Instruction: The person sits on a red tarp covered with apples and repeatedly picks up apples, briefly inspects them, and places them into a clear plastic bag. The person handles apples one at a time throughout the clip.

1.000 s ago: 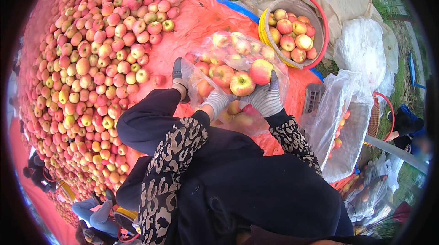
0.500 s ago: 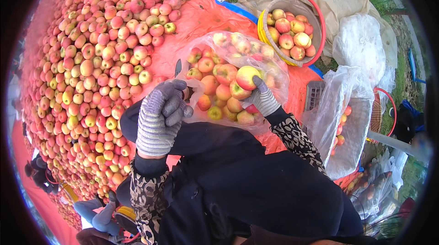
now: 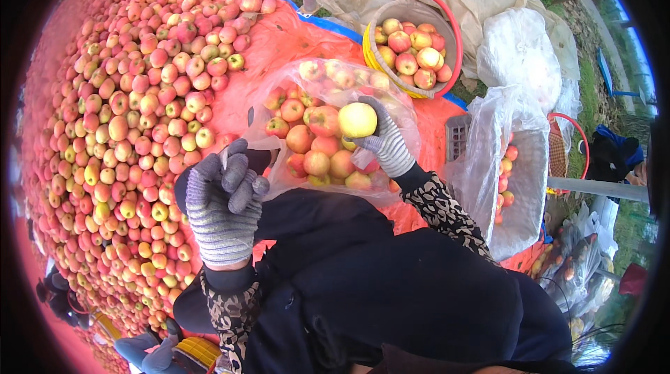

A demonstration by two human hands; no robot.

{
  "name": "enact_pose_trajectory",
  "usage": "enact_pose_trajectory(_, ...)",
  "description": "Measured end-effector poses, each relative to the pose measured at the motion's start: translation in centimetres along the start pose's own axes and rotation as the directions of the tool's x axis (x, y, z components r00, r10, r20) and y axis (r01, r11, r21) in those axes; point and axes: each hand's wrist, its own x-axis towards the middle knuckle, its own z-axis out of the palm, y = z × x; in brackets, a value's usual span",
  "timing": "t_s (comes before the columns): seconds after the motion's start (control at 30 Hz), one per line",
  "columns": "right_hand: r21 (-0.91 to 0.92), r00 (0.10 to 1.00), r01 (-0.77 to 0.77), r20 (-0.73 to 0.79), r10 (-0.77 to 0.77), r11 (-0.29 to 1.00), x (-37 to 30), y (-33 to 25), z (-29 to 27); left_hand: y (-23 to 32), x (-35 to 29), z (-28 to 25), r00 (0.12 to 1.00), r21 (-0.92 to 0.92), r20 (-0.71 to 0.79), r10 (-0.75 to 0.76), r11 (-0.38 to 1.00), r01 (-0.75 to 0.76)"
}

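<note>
In my right hand (image 3: 388,144), gloved in grey and white stripes, I hold a yellow apple (image 3: 357,121) above a clear plastic bag (image 3: 401,112). The bag lies in front of me with several red-yellow apples (image 3: 316,163) in it. My left hand (image 3: 227,199), in a matching glove, is closed at the bag's left side, fingers curled. A thin pale sliver shows between its thumb and forefinger; I cannot make out what it is. A small dark piece (image 3: 251,117) shows just beyond that hand, by the bag's edge.
A large apple heap (image 3: 125,158) covers the red tarp (image 3: 262,53) on the left. A yellow bucket (image 3: 377,60) of apples with a red handle stands far right. Nearer are a plastic-lined crate (image 3: 520,213) and a grey crate (image 3: 457,138). Another person's legs (image 3: 143,349) show lower left.
The apple in my right hand has turned from its red-blushed side to a yellow side. My left hand has drawn back slightly towards me. The whole view has shifted left.
</note>
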Motion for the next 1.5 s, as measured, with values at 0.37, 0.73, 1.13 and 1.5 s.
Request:
enact_pose_trajectory(0.37,0.813,0.808,-0.571,0.532,0.252,0.116,-0.7,-1.4,1.7,-0.9,-0.9,-0.7,1.000,0.052,0.001,-0.006,0.999,0.006)
enact_pose_trajectory(0.73,0.744,0.988,-0.138,0.061,0.140,0.654,-0.8,-1.9,-5.5,-0.7,-0.9,-1.0,0.999,0.012,-0.037,-0.002,1.000,0.003)
enact_pose_trajectory(1.13,0.025,-0.130,-0.573,-0.990,-0.061,0.819,-14.1,-3.2,-34.6,-3.2,-2.1,-1.9,0.999,-0.004,0.046,0.026,1.000,-0.025)
enact_pose_trajectory(1.5,-0.180,0.910,0.057,0.413,0.023,0.982,1.7,-8.3,1.7,-4.4,0.0,-1.5,0.963,0.093,0.210,0.170,0.977,-0.193)
